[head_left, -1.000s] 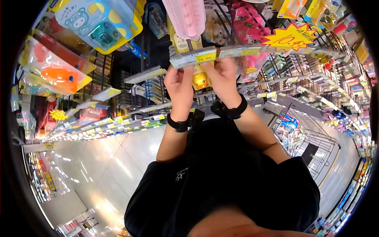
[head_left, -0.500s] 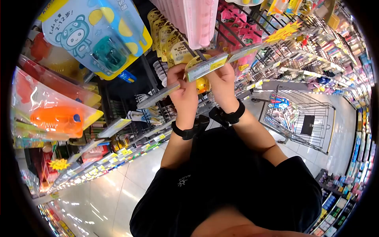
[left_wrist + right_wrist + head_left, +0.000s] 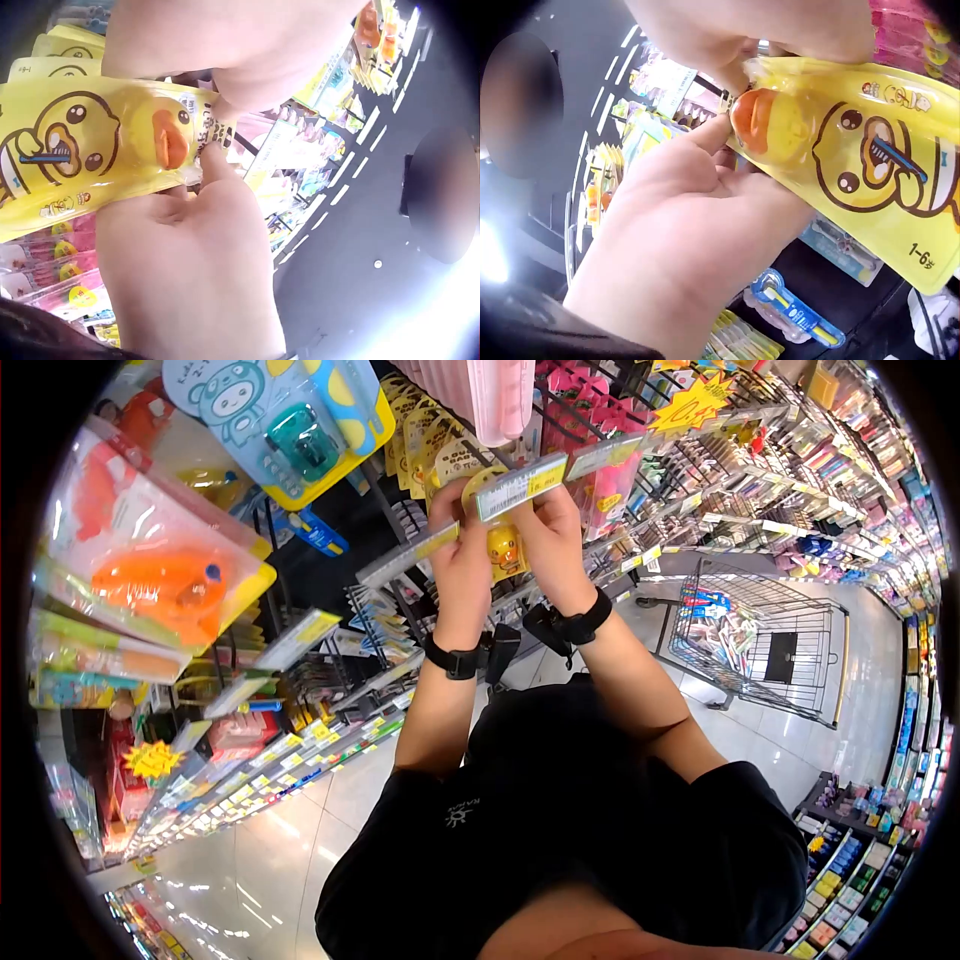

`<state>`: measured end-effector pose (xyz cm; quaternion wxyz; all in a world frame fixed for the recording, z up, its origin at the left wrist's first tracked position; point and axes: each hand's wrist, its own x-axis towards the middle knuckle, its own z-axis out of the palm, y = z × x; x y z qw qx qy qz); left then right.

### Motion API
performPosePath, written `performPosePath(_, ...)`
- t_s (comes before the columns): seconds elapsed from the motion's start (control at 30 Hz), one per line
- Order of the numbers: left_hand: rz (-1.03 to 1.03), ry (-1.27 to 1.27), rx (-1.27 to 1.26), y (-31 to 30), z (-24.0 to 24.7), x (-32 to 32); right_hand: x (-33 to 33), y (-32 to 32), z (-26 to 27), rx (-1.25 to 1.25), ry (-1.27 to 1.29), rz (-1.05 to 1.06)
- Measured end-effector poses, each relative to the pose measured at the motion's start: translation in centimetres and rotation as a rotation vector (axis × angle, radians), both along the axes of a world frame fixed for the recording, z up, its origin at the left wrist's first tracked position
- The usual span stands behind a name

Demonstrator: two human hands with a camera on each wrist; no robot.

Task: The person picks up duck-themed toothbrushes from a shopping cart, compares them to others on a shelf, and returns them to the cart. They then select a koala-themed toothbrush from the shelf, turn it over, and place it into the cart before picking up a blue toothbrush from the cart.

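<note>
A yellow toothbrush pack (image 3: 506,548) with a moulded orange-billed duck head hangs between my two hands, just below a price label (image 3: 520,488). In the left wrist view, the pack (image 3: 67,142) carries a printed duck brushing its teeth. My left hand (image 3: 462,572) pinches one side near the duck head, its thumb on the front. Opposite it, my right hand (image 3: 556,552) grips the other side the same way. Fingers of both hands go behind the pack and are partly hidden. In the right wrist view, both thumbs meet close above the orange bill.
More yellow packs (image 3: 425,445) hang on hooks behind. Pink cases (image 3: 490,395) hang above the hands, pink packs (image 3: 600,480) to the right. A large blue pack (image 3: 300,430) and an orange item (image 3: 165,590) stick out on the left. A wire cart (image 3: 770,650) stands behind right.
My head view has turned and shifted, so shelf and cart sit differently in it. Both hands stay on the yellow pack; its duck head shows more clearly than half a second ago.
</note>
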<state>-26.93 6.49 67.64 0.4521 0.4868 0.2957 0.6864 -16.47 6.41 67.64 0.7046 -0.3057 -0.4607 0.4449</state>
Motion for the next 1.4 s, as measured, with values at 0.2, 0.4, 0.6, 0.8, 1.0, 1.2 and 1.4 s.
performPosePath(0.2,0.042,0.014,-0.018,0.5,0.5,-0.1,0.2,0.7,0.4,-0.066,-0.024,0.033)
performPosePath(0.4,0.253,0.132,0.011,0.4,1.1,0.7,0.8,1.7,-0.8,0.127,0.011,0.012)
performPosePath(0.6,0.53,-0.016,0.088,0.8,1.1,3.6,2.6,3.5,-1.7,0.123,-0.301,-0.163)
performPosePath(0.8,0.676,0.082,-0.026,-4.8,0.0,7.1,4.5,2.8,-0.7,0.107,-0.336,-0.172)
performPosePath(1.0,0.335,-0.022,0.042,-14.9,1.3,14.3,7.6,1.0,-0.5,0.27,-0.466,-0.259)
performPosePath(1.2,-0.31,-0.501,0.626,-19.7,10.2,16.6,17.2,-8.4,-3.2,0.084,-0.354,-0.075)
performPosePath(1.4,-0.588,-0.481,0.667,-20.4,11.6,22.3,31.1,-17.6,-9.6,-0.315,-0.305,-0.43)
